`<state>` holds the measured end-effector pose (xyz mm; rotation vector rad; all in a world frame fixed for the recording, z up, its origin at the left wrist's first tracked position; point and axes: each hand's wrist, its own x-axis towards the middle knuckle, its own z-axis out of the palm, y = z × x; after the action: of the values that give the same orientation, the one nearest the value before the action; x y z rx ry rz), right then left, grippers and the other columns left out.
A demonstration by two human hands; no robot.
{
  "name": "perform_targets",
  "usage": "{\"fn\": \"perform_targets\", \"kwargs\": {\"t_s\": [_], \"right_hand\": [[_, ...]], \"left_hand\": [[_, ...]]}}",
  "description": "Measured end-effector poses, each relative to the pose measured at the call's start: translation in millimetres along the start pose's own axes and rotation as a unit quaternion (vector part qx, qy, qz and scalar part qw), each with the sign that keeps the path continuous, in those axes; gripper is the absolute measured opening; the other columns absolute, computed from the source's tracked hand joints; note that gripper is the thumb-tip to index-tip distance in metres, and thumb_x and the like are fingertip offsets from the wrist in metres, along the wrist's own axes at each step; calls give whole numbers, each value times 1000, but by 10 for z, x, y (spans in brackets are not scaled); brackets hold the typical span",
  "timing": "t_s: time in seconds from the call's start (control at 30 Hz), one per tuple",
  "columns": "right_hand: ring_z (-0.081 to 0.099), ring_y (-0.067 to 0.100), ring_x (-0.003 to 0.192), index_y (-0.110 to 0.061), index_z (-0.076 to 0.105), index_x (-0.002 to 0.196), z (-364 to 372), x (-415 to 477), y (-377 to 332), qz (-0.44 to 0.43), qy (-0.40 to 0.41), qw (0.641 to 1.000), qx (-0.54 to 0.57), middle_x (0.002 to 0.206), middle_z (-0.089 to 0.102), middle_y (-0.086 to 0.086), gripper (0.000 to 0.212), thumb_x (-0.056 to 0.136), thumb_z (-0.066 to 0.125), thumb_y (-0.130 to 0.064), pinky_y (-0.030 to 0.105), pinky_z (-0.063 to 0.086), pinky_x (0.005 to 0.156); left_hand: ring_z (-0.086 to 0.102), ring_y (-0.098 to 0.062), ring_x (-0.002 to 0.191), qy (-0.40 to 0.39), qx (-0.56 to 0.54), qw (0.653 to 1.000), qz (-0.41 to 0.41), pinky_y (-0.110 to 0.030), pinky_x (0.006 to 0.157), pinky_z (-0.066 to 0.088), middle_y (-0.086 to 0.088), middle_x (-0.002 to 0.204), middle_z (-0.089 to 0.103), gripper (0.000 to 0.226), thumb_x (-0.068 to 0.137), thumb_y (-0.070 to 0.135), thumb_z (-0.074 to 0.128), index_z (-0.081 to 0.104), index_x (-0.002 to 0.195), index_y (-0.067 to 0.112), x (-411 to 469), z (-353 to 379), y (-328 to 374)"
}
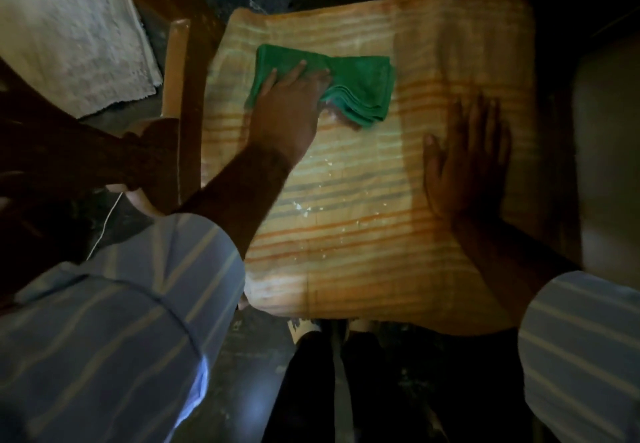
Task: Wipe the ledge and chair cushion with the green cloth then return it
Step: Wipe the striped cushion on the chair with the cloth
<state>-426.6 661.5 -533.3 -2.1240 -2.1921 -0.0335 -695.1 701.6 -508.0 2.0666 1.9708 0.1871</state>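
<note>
A folded green cloth (pixel 360 86) lies on the far left part of the striped orange chair cushion (pixel 363 235). My left hand (pixel 287 110) presses down on the cloth, fingers spread over its left half. My right hand (pixel 467 158) rests flat on the cushion's right side, fingers apart, holding nothing. Small white crumbs (pixel 304 210) are scattered across the cushion's middle, between the two hands. No ledge can be made out in this view.
A wooden chair armrest (pixel 180 72) runs along the cushion's left edge. A pale rug (pixel 72 37) lies on the dark floor at upper left, and a thin white cord (pixel 104 228) trails there. A pale object (pixel 606 152) stands at the right edge.
</note>
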Motion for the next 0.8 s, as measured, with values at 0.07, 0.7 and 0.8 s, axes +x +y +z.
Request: {"fn": "perform_targets", "kwargs": {"t_s": [0.07,0.7,0.8], "right_hand": [[19,35,164,-18,25,168,-9,0,-9,-1,-4,1000,-10,176,23,13,67,112,20,-54,53,17,132],[24,36,162,-17,30,166,-124,-210,106,5,2,1000,-7,175,25,14,66,109,30,-52,55,19,131],[23,35,163,-18,29,166,-105,-200,102,2,1,1000,-13,175,24,13,66,110,27,-52,54,19,131]], "left_hand": [[41,-21,144,3,13,1000,-4,-48,120,25,-2,146,56,44,98,11,56,54,140,24,-315,18,41],[59,-6,65,53,-166,964,-200,-16,61,45,3,82,67,23,105,21,46,64,117,11,-1673,-752,718],[59,-1,76,125,-166,963,-170,-3,71,42,11,92,64,26,106,23,44,60,125,15,-886,-761,622]]}}
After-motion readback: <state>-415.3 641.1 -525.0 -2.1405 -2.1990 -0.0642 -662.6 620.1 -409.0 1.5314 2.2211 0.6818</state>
